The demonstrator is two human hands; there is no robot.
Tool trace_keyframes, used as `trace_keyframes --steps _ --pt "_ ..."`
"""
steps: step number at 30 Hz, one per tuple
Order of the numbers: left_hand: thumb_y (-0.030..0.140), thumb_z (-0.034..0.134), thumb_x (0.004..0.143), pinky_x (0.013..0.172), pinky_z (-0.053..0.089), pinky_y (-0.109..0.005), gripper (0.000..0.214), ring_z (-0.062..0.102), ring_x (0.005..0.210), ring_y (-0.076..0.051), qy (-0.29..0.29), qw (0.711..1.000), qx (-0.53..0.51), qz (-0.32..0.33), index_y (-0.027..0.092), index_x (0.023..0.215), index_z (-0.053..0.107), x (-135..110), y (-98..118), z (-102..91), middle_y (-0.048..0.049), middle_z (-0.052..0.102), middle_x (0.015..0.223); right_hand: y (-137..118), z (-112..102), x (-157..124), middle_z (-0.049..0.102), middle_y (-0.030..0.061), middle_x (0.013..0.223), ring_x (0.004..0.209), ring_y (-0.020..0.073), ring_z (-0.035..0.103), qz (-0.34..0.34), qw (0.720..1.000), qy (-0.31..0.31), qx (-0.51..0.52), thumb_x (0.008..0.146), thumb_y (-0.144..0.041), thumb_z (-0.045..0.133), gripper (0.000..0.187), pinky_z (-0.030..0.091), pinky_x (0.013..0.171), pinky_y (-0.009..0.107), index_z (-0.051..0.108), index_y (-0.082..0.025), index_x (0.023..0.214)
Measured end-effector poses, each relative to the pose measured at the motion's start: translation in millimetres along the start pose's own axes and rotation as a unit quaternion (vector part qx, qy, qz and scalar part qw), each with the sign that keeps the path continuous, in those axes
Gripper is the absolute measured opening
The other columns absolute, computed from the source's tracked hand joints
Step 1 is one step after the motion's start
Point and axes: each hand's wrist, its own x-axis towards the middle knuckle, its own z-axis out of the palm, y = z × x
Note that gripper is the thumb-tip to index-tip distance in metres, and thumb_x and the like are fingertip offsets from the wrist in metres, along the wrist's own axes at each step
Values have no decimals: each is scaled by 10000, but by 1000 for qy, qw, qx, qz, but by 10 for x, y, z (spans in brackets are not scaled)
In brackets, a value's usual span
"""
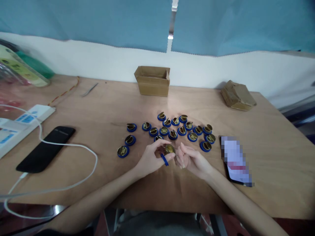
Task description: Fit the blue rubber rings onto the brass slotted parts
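My left hand (154,155) pinches a round brass-coloured piece with a blue ring (169,149) between thumb and fingers, its blue edge tilted toward me. Close beside it, my right hand (189,159) has its fingers curled, thumb and forefinger pressed together by the piece's right edge. Whether something small sits in that pinch cannot be made out. Beyond both hands lie several similar pieces (173,134), each a blue disc with brass-coloured folding metal parts on top. A few more, such as one blue-rimmed piece (123,151), lie to the left.
An open cardboard box (154,87) stands at the back, a crumpled one (238,95) at the back right. A lit phone (236,160) lies right; a black phone (46,149) with a white cable (94,164) lies left, near a power strip (36,114). Tweezers-like metal (90,89) lies behind.
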Motion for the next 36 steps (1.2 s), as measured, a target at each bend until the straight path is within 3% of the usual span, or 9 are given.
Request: trace_keyframes --steps 36 --pt "256 768 792 719 546 -267 309 697 813 -168 0 1000 9 -2 193 1075 659 10 36 -6 -34 732 917 11 -3 0 569 -4 507 506 113 517 5 1000 -10 -11 1001 -479 583 500 354 569 257 652 -148 633"
